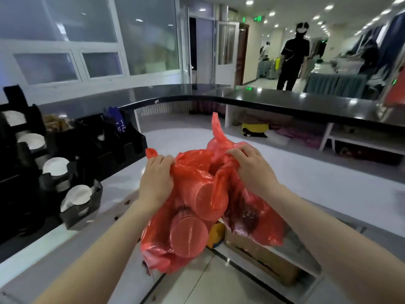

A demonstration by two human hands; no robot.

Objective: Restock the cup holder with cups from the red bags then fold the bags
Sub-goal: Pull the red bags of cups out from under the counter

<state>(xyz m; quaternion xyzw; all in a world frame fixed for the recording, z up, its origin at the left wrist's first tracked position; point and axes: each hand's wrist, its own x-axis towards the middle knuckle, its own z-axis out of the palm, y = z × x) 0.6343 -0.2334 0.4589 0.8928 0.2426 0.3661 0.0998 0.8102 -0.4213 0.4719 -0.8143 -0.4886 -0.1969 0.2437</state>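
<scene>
Your left hand [156,181] and right hand [252,170] each pinch a side of the red bag [247,216] and hold it up over the counter's near edge [122,218], pulling its mouth wide so you can reach the cups [188,235] for the cup holder [81,207] at the counter's left end.

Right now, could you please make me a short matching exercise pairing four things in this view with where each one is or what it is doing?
Things:
1. left hand
2. right hand
3. cup holder
4. cups

Places or states:
A. stands on the counter, at the left
B. inside the red bag
C. grips the bag's left edge
D. grips the bag's right edge

Pairs: 1-C, 2-D, 3-A, 4-B
</scene>
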